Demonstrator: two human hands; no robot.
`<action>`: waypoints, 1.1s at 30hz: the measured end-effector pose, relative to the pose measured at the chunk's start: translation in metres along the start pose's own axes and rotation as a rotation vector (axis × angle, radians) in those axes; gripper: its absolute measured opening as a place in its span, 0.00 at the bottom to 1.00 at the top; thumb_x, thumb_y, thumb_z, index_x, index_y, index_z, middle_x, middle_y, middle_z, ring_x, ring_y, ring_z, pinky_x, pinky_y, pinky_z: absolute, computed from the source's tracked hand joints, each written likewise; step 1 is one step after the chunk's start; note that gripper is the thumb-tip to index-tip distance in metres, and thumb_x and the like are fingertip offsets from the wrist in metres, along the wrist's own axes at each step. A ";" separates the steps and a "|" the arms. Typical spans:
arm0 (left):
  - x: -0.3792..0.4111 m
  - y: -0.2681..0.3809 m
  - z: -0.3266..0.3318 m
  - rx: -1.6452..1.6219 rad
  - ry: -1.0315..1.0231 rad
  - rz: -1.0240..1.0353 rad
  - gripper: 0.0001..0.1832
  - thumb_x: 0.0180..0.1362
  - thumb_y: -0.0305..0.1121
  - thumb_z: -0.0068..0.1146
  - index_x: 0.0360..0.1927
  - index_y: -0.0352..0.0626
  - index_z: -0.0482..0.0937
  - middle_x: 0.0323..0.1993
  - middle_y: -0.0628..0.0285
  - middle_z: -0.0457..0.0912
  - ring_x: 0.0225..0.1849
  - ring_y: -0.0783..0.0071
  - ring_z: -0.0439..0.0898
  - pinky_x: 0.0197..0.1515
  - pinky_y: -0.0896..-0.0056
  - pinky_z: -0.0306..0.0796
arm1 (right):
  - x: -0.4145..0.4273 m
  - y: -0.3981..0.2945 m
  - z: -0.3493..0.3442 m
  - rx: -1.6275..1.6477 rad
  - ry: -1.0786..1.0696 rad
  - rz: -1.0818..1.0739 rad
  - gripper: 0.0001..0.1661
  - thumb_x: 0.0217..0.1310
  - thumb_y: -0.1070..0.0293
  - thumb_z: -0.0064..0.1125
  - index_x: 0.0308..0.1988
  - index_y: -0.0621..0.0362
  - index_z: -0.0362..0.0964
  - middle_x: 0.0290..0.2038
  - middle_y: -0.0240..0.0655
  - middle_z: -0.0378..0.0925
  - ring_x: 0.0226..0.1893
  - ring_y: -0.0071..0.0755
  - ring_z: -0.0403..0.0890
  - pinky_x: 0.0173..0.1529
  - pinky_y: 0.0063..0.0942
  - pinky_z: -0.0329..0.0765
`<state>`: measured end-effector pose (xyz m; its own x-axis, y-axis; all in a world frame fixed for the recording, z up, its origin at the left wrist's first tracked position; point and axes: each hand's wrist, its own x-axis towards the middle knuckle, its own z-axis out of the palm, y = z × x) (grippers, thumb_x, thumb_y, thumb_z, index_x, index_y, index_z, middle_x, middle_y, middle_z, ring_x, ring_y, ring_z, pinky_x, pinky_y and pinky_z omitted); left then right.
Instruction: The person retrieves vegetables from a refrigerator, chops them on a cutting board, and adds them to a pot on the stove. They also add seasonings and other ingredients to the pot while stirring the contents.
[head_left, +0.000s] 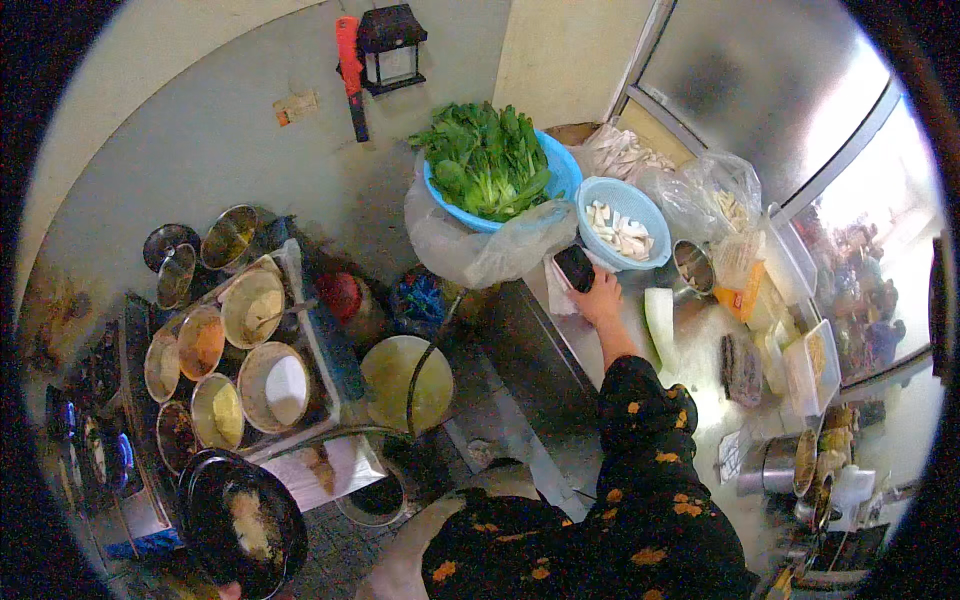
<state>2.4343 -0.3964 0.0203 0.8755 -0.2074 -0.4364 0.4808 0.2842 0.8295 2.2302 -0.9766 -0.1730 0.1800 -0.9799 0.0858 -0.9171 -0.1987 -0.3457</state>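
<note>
My right hand is at the counter's far edge, its fingers on a dark, flat, phone-like object. A white cloth or paper lies under that object. Just beyond is a light-blue plastic basket with cut white pieces in it. At the bottom left, a black wok is tilted and holds a pale, lumpy food. Only a little of my left hand shows, at the wok's lower rim; the rest is cut off by the picture's edge.
Leafy greens fill a blue basin. Several seasoning bowls stand left, beside lit burners. A pot of cloudy liquid has a dark hose across it. A pale-green vegetable piece and a metal cup are right.
</note>
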 end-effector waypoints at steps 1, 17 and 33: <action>-0.006 -0.006 0.013 0.020 0.031 0.037 0.35 0.39 0.43 0.55 0.53 0.44 0.61 0.52 0.56 0.60 0.53 0.56 0.59 0.51 0.49 0.55 | 0.002 -0.003 -0.005 -0.017 -0.044 0.026 0.46 0.31 0.51 0.61 0.53 0.52 0.54 0.50 0.45 0.59 0.49 0.51 0.61 0.51 0.42 0.60; -0.039 -0.095 0.112 -0.021 0.270 0.082 0.31 0.41 0.50 0.50 0.51 0.55 0.61 0.50 0.64 0.62 0.48 0.58 0.64 0.41 0.52 0.62 | 0.019 0.002 -0.017 0.076 -0.147 -0.035 0.53 0.30 0.49 0.63 0.57 0.44 0.44 0.51 0.45 0.57 0.50 0.53 0.58 0.50 0.51 0.55; -0.038 -0.085 0.075 -0.096 0.235 0.049 0.36 0.38 0.50 0.53 0.53 0.48 0.58 0.52 0.59 0.59 0.49 0.57 0.62 0.47 0.51 0.57 | 0.013 0.007 0.004 0.095 0.013 -0.007 0.56 0.26 0.47 0.64 0.58 0.42 0.45 0.51 0.41 0.58 0.50 0.49 0.59 0.49 0.49 0.56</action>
<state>2.3566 -0.4823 -0.0073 0.8794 0.0288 -0.4753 0.4304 0.3789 0.8193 2.2274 -0.9909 -0.1779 0.1808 -0.9784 0.1003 -0.8778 -0.2065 -0.4323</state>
